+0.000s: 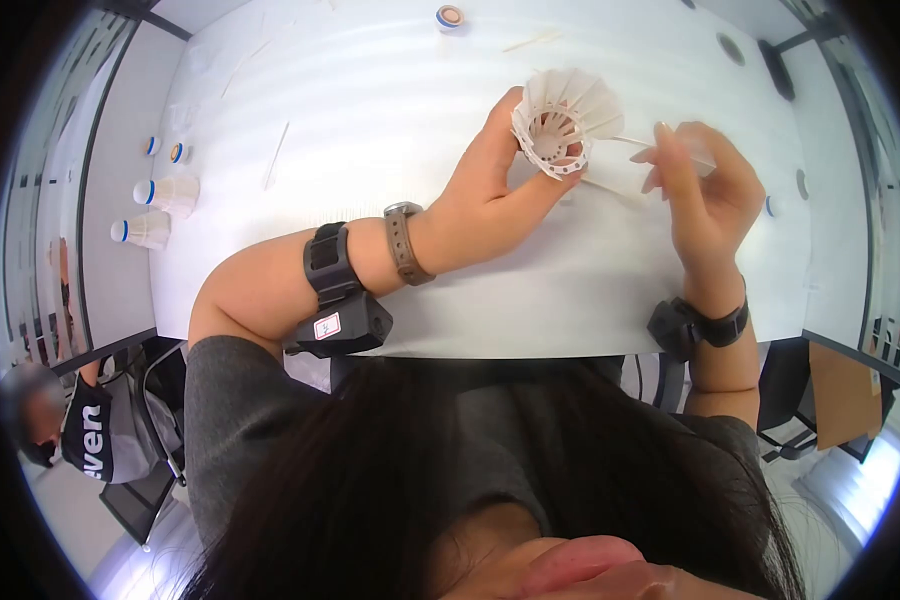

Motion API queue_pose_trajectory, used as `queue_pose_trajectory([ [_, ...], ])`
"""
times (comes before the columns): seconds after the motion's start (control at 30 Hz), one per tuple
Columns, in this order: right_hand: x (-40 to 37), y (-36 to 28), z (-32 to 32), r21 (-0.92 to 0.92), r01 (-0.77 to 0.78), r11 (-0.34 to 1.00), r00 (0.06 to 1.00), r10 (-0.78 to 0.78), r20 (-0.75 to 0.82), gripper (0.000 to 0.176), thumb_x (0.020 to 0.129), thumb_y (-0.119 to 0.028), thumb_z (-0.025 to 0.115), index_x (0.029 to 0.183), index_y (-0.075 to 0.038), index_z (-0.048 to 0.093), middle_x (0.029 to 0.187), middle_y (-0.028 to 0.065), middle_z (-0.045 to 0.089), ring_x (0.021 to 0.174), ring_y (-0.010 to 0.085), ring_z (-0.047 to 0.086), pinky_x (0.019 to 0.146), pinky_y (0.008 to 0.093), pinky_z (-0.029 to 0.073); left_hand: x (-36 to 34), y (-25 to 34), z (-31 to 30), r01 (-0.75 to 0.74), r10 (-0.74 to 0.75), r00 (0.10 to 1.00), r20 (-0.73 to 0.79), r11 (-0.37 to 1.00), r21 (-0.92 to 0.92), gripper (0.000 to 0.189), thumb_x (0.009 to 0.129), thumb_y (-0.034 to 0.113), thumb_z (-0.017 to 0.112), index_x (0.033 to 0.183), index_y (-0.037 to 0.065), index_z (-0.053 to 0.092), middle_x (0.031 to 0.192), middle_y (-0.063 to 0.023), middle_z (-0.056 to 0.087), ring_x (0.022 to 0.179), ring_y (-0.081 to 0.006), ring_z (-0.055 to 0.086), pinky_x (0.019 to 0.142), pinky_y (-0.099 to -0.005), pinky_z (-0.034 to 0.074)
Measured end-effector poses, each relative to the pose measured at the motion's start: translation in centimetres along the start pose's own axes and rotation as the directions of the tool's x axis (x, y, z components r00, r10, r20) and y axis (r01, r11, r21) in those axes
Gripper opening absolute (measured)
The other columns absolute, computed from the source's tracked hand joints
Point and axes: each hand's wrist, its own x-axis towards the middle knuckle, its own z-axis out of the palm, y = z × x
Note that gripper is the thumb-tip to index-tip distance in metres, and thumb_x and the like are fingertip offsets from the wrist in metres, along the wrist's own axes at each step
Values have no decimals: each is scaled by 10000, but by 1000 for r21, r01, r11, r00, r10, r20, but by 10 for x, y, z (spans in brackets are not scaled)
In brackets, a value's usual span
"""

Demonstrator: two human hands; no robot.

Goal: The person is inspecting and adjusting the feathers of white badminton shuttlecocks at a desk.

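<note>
My left hand (505, 190) is wrapped round a partly feathered white shuttlecock (568, 120), whose ring of holes and open inside face the camera. White feathers fan out from its upper and right side. To the right, my right hand (705, 180) has thumb and fingers pinched together at a thin white feather (635, 143) that reaches toward the shuttlecock. Another pale feather or shaft (615, 190) slants down just below it. The tips of my right fingers are slightly blurred.
Two shuttlecocks (175, 192) with blue-banded bases lie at the table's left side, near small round caps (179, 152). Another round cap (450, 17) is at the far edge. Loose feathers (276, 155) lie on the white table (370, 130). A seated person (95, 425) is at the lower left.
</note>
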Motion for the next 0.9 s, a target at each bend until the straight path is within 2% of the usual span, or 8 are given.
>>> queue_pose_trajectory([
  [0.1,0,-5,3,116,-24,993,997,33,-76,141,861,-45,668,728,-3,657,597,22,605,519,59,482,507,202,344,1,-1,3,-35,37,997,-63,999,35,411,895,68,584,1280,36,442,1055,-46,558,977,-132,532,886,-299,438],
  [0.2,0,1,3,51,98,994,995,-96,-35,140,836,-10,673,698,-2,647,582,20,593,492,64,455,487,210,323,2,-6,2,-52,57,995,-86,997,53,396,885,61,584,1262,37,463,1049,-43,557,956,-133,528,874,-301,439],
  [0.3,1,-1,0,-35,177,984,984,-178,-30,121,797,34,672,687,-4,640,570,24,580,478,78,442,471,213,308,2,-9,8,-50,40,986,-160,997,-60,394,877,55,581,1254,35,471,1058,-41,552,940,-129,517,857,-298,436],
  [0.4,1,-2,0,-53,195,979,980,-197,-37,123,784,42,672,678,-6,634,563,26,572,473,83,435,462,215,298,3,-11,5,-80,94,984,-153,992,95,392,868,51,576,1248,39,480,1061,-39,549,926,-130,506,840,-290,430],
  [0.53,2,1,1,-26,224,974,974,-225,-8,147,768,44,682,652,-10,610,555,27,563,463,90,426,451,219,293,4,-12,4,-89,105,984,-146,990,113,388,861,54,584,1238,48,492,1102,-47,540,948,-143,498,842,-286,415],
  [0.63,2,3,2,-78,274,959,962,-274,9,173,762,38,689,632,-19,590,549,31,555,454,100,423,436,225,287,3,-14,5,-72,87,978,-189,994,87,368,873,65,590,1230,57,501,1137,-62,538,964,-164,494,846,-289,410],
  [0.9,5,3,3,-196,322,926,947,-319,44,161,753,3,721,648,-26,602,549,28,559,457,106,466,407,218,316,5,-11,0,-72,117,977,-176,968,240,318,896,103,587,1208,70,533,1153,-77,546,987,-199,507,853,-301,412],
])
